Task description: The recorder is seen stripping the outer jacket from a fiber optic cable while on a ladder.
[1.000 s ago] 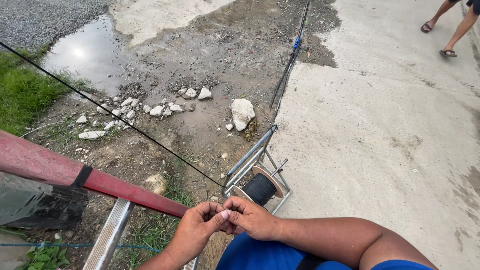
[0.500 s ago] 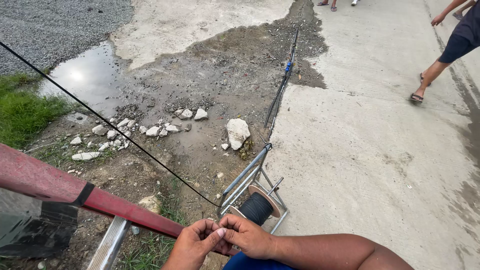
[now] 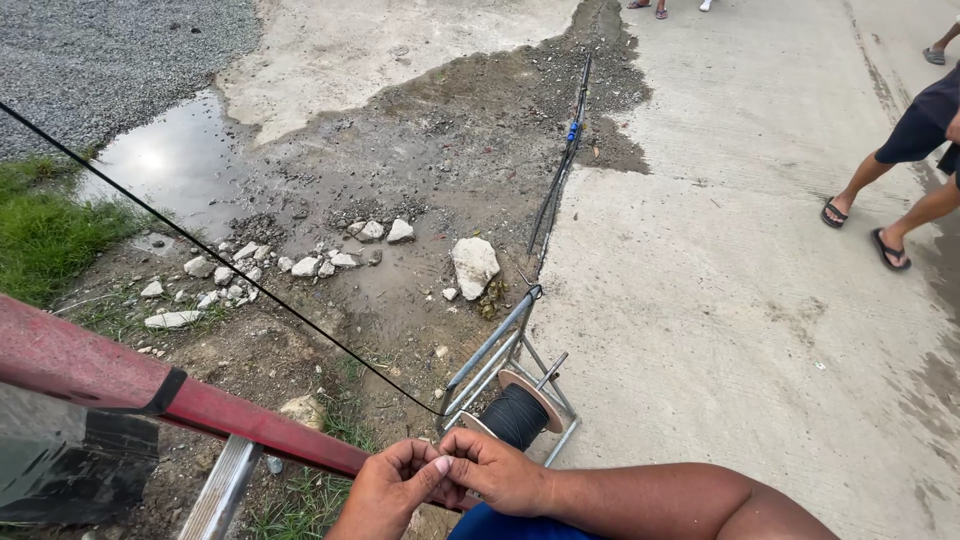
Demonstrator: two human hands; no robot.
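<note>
Black cord (image 3: 215, 255), thin and taut, running from the upper left edge down across the mud to both hands at the bottom centre. Pinched there between the left hand (image 3: 390, 487) and the right hand (image 3: 497, 470), fingertips pressed together over it; left grip clenched on the cord, right grip likewise, though the exact hold is hard to make out with the fingers bunched so tightly. Just beyond the hands, standing where dirt meets concrete: metal reel stand (image 3: 505, 365) with a spool (image 3: 515, 415) wound in black line.

Largest to smallest around that:
- Concrete pavement (image 3: 720, 300), pale and stained, filling the right half.
- Muddy ground (image 3: 420, 170), dark and wet, spreading through the centre.
- Gravel patch (image 3: 100, 50) in the upper left corner.
- Puddle (image 3: 170, 165) reflecting light, beside the grass (image 3: 50, 230) at the left edge.
- Red pole (image 3: 150, 390) crossing the lower left on a slant, passing under the hands.
- Grey metal bar (image 3: 222, 490) below the red pole.
- Black cable (image 3: 560, 170) lying along the pavement's edge, with a small blue fitting (image 3: 573, 131) on it.
- Another person's legs (image 3: 890, 190) in sandals at the right edge, well apart from the hands.
- Large pale rock (image 3: 474, 265) near the stand's far end.
- Scattered white stones (image 3: 300, 262) in the mud to the left of it.
</note>
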